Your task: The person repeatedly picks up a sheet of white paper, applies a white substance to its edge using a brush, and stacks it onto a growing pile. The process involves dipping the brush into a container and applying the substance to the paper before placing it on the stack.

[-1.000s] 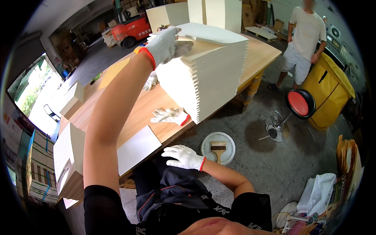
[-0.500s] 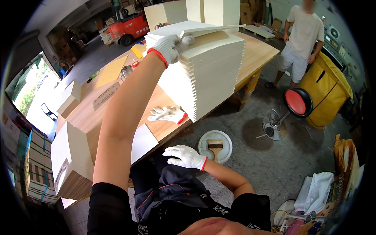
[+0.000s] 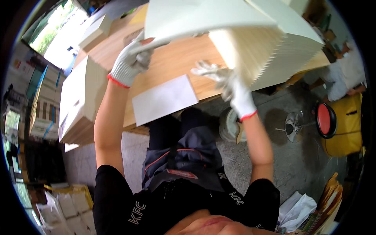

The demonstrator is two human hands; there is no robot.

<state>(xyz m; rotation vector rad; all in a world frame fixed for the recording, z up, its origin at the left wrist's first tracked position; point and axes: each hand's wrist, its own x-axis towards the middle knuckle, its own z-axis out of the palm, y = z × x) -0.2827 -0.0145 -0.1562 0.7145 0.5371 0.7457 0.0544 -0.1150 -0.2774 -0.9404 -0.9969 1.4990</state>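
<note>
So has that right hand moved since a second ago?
Yes. The right hand has come up from near the person's lap, beside the round white tub on the floor, to the side of the tall sheet stack on the wooden table.

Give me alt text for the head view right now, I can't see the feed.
Gloved left hand grips the edge of a large pale sheet lifted off a tall stack of sheets on a wooden table; the gloved right hand reaches against the stack's side. A single white sheet lies flat on the table.
</note>
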